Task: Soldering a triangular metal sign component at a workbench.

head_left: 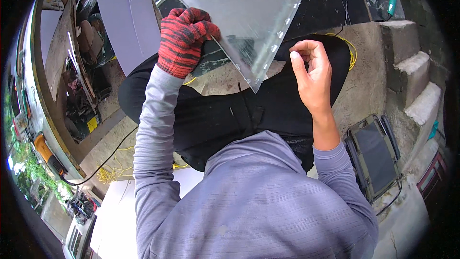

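Observation:
A clear, hazy sheet (249,14), pointed at its near corner, is tilted above my lap. Small white patches line its right edge. My left hand (184,43), in a red and black striped knit glove, is closed on the sheet's left edge, with the thumb and fingers pinching it. My bare right hand (311,69) is to the right of the sheet, apart from its edge. Its fingers are curled in and the thumb comes close to the index finger. Whatever might be between those fingertips is too small or hidden to make out.
A dark scratched board (330,5) lies beyond my crossed legs. To the right are concrete steps (414,62), a teal-handled tool (393,0) and a folded dark-panelled frame (376,148). Leftward are an orange corded power tool (48,156), yellow cord (112,175) and pale panels (127,24).

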{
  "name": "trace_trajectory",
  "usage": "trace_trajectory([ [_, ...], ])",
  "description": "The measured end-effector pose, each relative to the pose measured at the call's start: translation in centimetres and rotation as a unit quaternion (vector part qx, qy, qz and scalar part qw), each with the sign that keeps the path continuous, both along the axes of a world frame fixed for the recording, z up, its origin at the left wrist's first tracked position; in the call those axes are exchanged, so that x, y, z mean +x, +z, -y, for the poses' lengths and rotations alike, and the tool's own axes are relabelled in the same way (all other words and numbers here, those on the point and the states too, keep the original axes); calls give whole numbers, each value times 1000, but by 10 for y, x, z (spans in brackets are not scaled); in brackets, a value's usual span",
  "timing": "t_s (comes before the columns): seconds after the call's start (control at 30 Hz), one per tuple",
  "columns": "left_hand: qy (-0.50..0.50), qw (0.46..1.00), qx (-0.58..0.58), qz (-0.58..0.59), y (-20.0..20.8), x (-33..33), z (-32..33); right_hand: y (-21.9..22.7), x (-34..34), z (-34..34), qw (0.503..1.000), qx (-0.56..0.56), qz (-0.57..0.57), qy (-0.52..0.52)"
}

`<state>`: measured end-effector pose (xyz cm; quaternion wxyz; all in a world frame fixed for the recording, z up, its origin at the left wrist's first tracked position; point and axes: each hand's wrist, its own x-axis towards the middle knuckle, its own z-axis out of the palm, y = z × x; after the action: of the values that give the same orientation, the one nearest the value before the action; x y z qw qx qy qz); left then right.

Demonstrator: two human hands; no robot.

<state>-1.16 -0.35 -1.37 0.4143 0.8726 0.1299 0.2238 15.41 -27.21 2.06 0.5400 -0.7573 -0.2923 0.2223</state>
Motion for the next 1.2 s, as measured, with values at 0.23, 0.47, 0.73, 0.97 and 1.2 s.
trace_trajectory([
  [0.23,-5,1000,16,7,4,0,2,-4,5,6,1000,-5,-6,-9],
  [0.47,-15,994,112,-13,11,3,0,-1,6,9,999,22,-28,-11],
  [0.73,103,975,-103,-170,13,5,4,1,-4,12,1000,23,-17,8],
  [0.97,89,984,-95,-125,4,3,3,9,-14,11,999,16,-18,23],
  [1.2,101,959,-235,-120,0,8,2,10,-19,8,999,14,-11,28],
])
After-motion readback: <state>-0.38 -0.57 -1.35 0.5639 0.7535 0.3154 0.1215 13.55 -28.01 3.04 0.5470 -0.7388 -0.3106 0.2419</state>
